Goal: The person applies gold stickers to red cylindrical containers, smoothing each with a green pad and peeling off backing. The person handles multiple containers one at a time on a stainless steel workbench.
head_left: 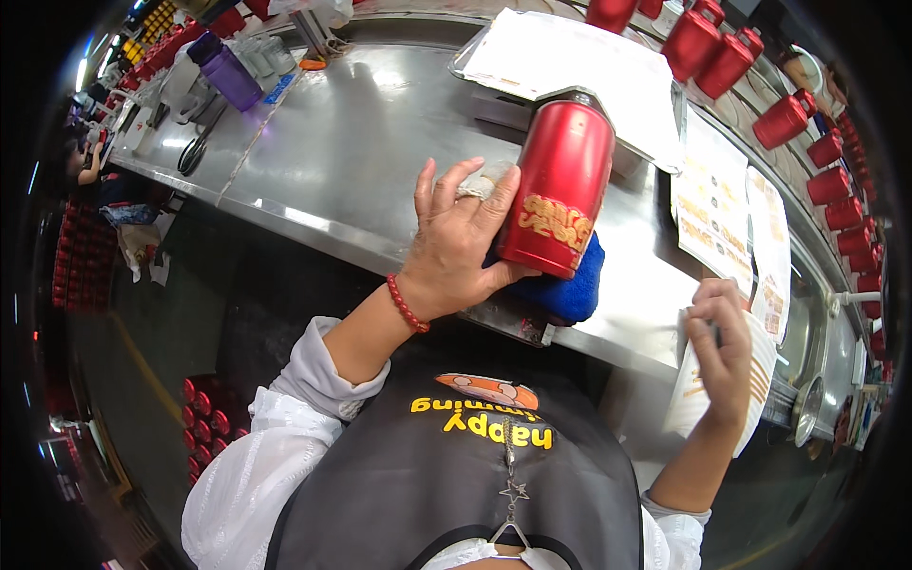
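A red metal bottle (567, 161) lies with its base toward me on a folded blue cloth (575, 288). Gold lettering (549, 228) sits on its side near the base. My left hand (451, 237) grips the bottle's lower left, its thumb under the base edge and the index finger along the side; the other fingers are spread. A white wrap covers one fingertip. To the right, my right hand (722, 347) has its fingers curled and pinched, slightly blurred; what they hold, if anything, cannot be made out. Just behind it hangs a white sheet with orange stripes (760, 366).
The steel table (351, 123) bears a stack of white sheets (570, 52) at the back and printed decal sheets (712, 204) at right. Several red bottles (784, 121) line the far right. A purple bottle (228, 71) and black scissors (193, 152) are at left.
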